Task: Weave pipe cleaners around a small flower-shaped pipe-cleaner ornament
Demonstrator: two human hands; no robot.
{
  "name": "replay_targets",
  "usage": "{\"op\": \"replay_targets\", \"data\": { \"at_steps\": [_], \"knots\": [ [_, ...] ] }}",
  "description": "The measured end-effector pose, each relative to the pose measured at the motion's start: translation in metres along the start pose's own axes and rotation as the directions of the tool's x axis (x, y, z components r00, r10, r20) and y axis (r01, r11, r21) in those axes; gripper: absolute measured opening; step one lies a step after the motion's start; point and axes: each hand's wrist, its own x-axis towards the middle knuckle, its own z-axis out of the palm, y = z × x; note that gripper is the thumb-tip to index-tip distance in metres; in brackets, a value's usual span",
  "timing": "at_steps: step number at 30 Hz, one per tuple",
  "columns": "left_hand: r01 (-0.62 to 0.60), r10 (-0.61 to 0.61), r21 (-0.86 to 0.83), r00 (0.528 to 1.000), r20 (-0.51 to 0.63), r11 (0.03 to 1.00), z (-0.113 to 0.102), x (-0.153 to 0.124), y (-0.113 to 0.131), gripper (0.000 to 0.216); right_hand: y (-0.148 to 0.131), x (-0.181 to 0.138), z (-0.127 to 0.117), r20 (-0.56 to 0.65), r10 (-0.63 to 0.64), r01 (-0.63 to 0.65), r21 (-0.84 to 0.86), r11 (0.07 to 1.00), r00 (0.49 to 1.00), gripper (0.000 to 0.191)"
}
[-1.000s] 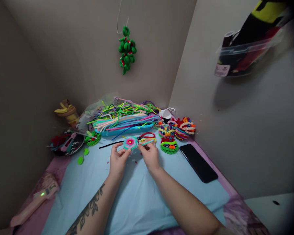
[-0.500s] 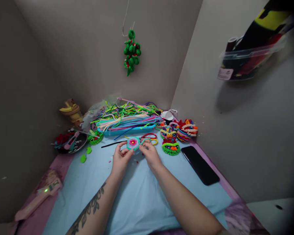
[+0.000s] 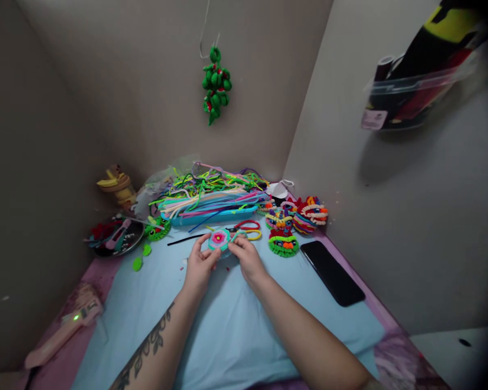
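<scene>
Disc (image 3: 218, 239) held above cloth (image 3: 223, 319), between hands. Left hand (image 3: 199, 262): grip closed on rim, likely steadying. Right hand (image 3: 249, 261): grip pinched on strand (image 3: 238, 234) at opposite edge, probably guiding it round.

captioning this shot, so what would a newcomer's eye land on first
Probably the bright pipe cleaners heaped over the blue tray at the back. Next, likely the pink and turquoise disc in the left hand, the right hand at its edge, then the green ornament hanging high above.
</scene>
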Motion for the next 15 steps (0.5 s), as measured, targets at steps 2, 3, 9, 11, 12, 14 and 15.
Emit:
{"op": "replay_targets", "data": {
  "at_steps": [2,3,9,11,12,14,15],
  "knots": [
    [-0.003,0.003,0.011,1.0,-0.006,1.0,0.0002,-0.0002,-0.0001,0.073,-0.0005,0.0003,-0.0003,-0.02,0.001,-0.001,-0.004,1.0,1.0,0.027],
    [-0.016,0.016,0.015,1.0,-0.007,1.0,0.0002,-0.0004,-0.0004,0.074,-0.0008,0.0005,-0.0005,-0.031,-0.002,0.002,-0.004,1.0,1.0,0.028],
    [-0.118,0.134,0.246,0.99,-0.047,0.962,-0.0012,-0.0034,-0.0027,0.038,-0.0025,-0.0006,0.0002,-0.043,-0.008,0.009,0.043,0.999,0.999,0.03],
    [-0.139,0.171,0.295,0.982,-0.086,0.945,-0.0018,-0.0042,-0.0024,0.035,-0.003,-0.0018,0.0012,-0.024,0.026,-0.025,0.031,0.999,0.999,0.031],
    [-0.15,0.191,0.306,0.975,-0.109,0.94,-0.0022,-0.0043,-0.002,0.034,-0.0035,-0.0024,0.0017,-0.009,0.04,-0.04,0.019,0.999,0.999,0.031],
    [-0.169,0.23,0.333,0.961,-0.155,0.928,-0.0038,-0.0039,-0.001,0.033,-0.0056,-0.0034,0.0018,0.034,0.057,-0.057,-0.015,0.998,0.998,0.031],
    [-0.174,0.248,0.35,0.953,-0.177,0.92,-0.005,-0.0033,-0.0003,0.033,-0.0071,-0.0037,0.0014,0.059,0.066,-0.064,-0.034,0.997,0.996,0.03]
  ]
}}
